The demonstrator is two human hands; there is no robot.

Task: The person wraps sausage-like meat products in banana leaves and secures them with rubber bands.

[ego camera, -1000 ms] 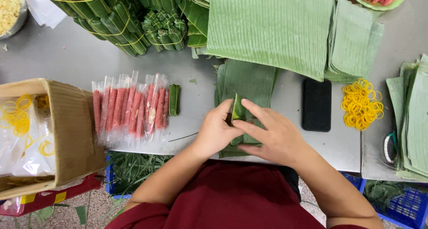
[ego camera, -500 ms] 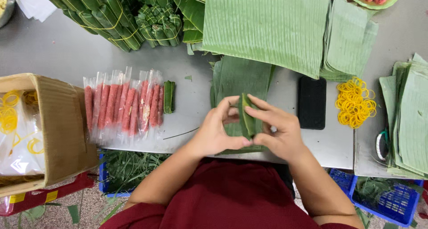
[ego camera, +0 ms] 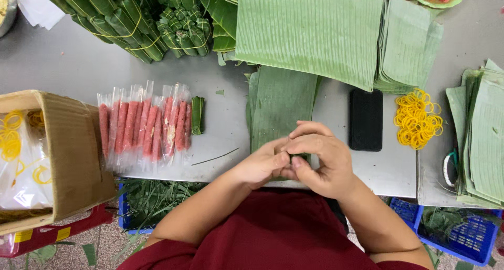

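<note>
desk (ego camera: 68, 70): grey | leaf strips (ego camera: 278, 107): stacked near-centre, running under both hands | left hand (ego camera: 262, 167) and right hand (ego camera: 320, 159): pressed together at near edge, fingers clenched round small green leaf wrap (ego camera: 300, 157), mostly hidden | yellow rubber bands (ego camera: 417, 120): right

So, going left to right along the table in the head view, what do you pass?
Cardboard box → row of bagged red sausages → small wrapped leaf roll → banana leaf strip → black phone → yellow rubber bands → stack of cut leaves.
</note>
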